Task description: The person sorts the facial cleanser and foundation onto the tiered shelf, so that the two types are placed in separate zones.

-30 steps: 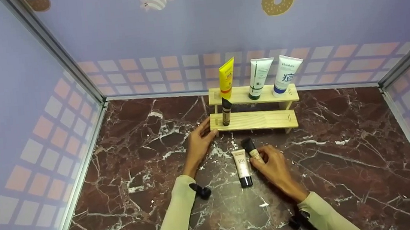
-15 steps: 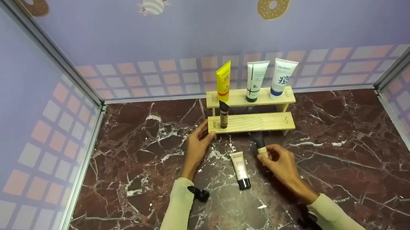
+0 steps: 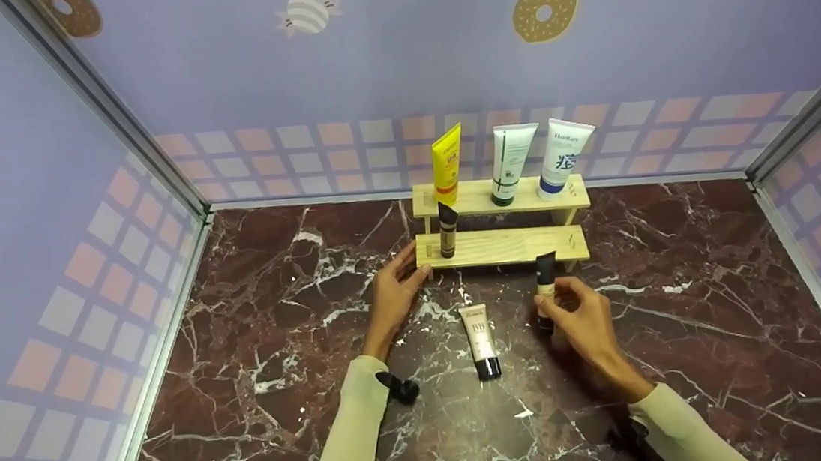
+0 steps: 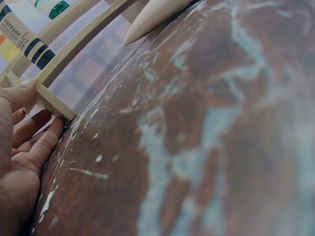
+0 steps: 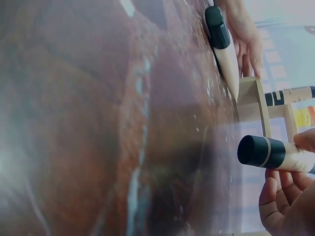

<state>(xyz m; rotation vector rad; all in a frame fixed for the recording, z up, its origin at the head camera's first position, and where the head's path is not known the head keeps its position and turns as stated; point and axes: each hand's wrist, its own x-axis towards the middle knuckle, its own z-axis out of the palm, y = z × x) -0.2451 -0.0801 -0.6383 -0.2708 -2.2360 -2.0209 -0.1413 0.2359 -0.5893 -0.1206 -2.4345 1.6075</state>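
My right hand [image 3: 586, 319] pinches a small cosmetic tube [image 3: 545, 272] with a beige body and black ends. It is held upright in front of the wooden two-step stand [image 3: 510, 246], and in the right wrist view its black cap [image 5: 261, 151] points down toward the table. At the stand's left end, my left hand [image 3: 393, 300] grips the lower step, thumb at the front corner and fingers beside the leg [image 4: 56, 102]. Between the hands a beige BB cream tube [image 3: 480, 333] lies flat, black cap toward me. A slim dark-ended tube [image 3: 448, 233] stands on the lower step's left.
On the upper step stand a yellow tube [image 3: 447, 167], a white tube with a green cap [image 3: 512, 164] and a white tube with a blue base [image 3: 564, 158]. Patterned panels [image 3: 274, 70] enclose the marble-look table [image 3: 295, 287] at the back and sides.
My right hand has lifted the small tube from beside the BB cream tube, turned it upright and carried it right. The left hand has stayed at the stand.
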